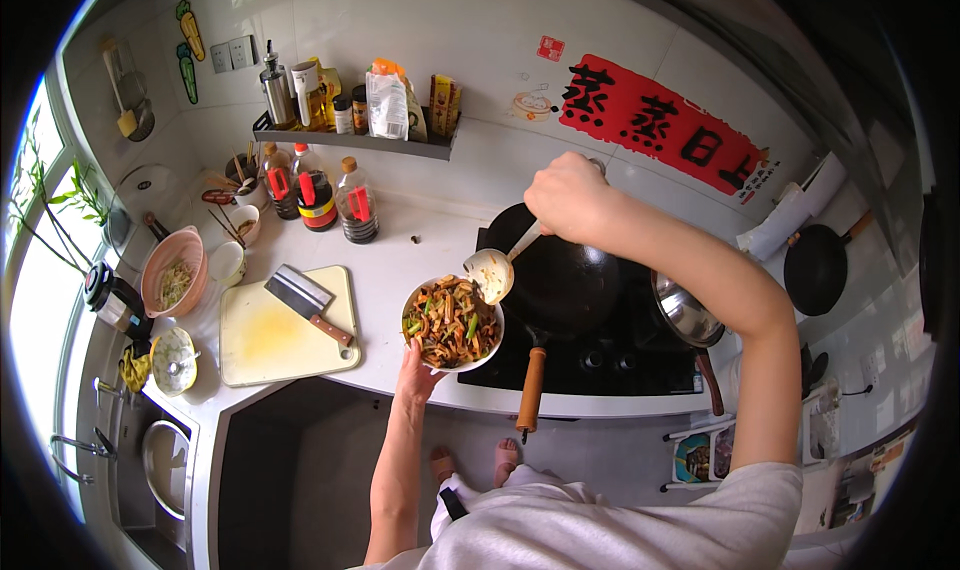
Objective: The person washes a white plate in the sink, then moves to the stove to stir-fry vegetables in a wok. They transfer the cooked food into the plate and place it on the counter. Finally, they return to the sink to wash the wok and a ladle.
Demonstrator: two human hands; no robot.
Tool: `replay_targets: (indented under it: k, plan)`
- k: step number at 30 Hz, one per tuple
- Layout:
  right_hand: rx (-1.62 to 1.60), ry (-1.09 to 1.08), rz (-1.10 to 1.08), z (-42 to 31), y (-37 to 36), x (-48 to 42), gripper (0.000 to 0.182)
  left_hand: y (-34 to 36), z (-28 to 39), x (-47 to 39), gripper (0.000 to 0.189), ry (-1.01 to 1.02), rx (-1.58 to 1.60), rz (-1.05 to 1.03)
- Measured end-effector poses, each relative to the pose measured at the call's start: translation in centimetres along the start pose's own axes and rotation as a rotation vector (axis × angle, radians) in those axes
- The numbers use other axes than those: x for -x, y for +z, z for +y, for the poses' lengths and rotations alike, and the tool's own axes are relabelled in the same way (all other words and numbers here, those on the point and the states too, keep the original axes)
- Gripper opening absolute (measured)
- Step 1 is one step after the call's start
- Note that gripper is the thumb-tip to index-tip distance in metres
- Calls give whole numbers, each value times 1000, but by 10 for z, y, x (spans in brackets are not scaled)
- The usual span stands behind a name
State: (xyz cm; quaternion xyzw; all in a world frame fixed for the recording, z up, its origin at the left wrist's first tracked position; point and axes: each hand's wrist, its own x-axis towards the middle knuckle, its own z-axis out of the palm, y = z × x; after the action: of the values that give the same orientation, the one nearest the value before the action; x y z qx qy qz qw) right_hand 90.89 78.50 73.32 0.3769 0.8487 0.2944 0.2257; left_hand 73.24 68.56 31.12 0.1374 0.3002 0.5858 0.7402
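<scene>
My left hand (420,375) grips the near rim of a white bowl (491,356) heaped with stir-fried food (450,322), brown strips with green pieces among them. From the upper right, my right hand (568,195) grasps the handle of a metal ladle (491,274). The ladle's sauce-smeared head is tilted at the bowl's upper right edge, over the food. Behind the ladle a black wok (566,285) sits on the stove, its wooden handle (531,390) pointing towards me. Part of the wok is hidden by my right hand and forearm.
Left of the bowl lies a cutting board (262,345) with a cleaver (307,300) on it. Sauce bottles (358,210) stand behind it. A pink colander (191,259) is further left. A lidded pan (686,311) occupies the right of the black cooktop (637,379).
</scene>
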Motion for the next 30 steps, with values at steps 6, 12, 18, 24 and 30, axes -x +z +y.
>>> replay_targets:
  k: [6, 12, 18, 24, 30]
  plan:
    - [-41, 2, 254, -35, 34, 4, 2, -18, 13, 1, 66, 55, 18, 12]
    - [-20, 109, 543, -69, 80, 23, 9, -39, 32, -12, 64, 88, 49, 87]
    - [-723, 486, 281, -78, 127, 33, 37, -55, 50, -39, 61, 118, 85, 166]
    - [-1423, 747, 137, -74, 177, 54, 35, -68, 63, -68, 56, 135, 100, 218]
    - [-1694, 904, 69, -87, 196, 89, 28, -76, 70, -99, 50, 156, 81, 255]
